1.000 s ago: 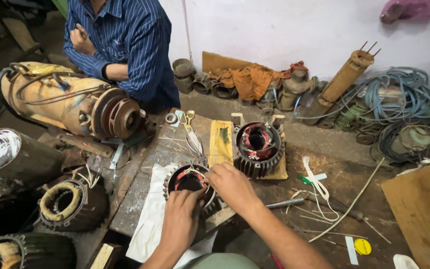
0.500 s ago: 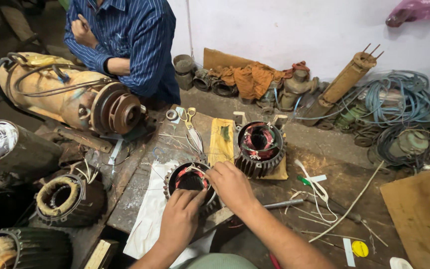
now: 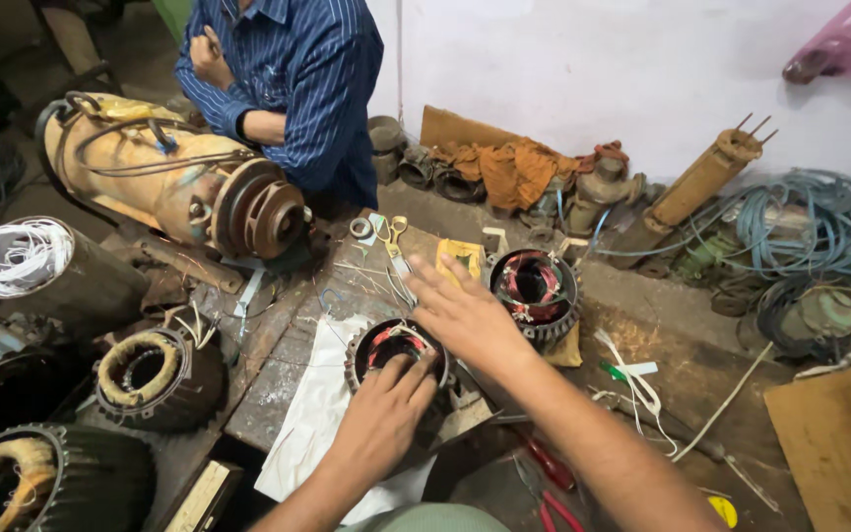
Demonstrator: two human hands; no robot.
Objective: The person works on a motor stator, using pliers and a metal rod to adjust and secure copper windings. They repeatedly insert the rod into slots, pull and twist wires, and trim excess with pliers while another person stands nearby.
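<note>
The right hand [image 3: 465,315] has lifted off the small motor stator [image 3: 394,350] and now reaches forward, fingers spread flat and holding nothing. The stator sits on a white cloth [image 3: 312,424] on the workbench [image 3: 278,369]. The left hand [image 3: 381,419] rests on its near rim, fingers curled over the edge. A second stator [image 3: 536,291] stands just beyond, scissors [image 3: 393,236] near it.

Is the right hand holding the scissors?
No: the right hand is open, fingers spread, above the small stator; the scissors lie untouched beyond it.
</note>
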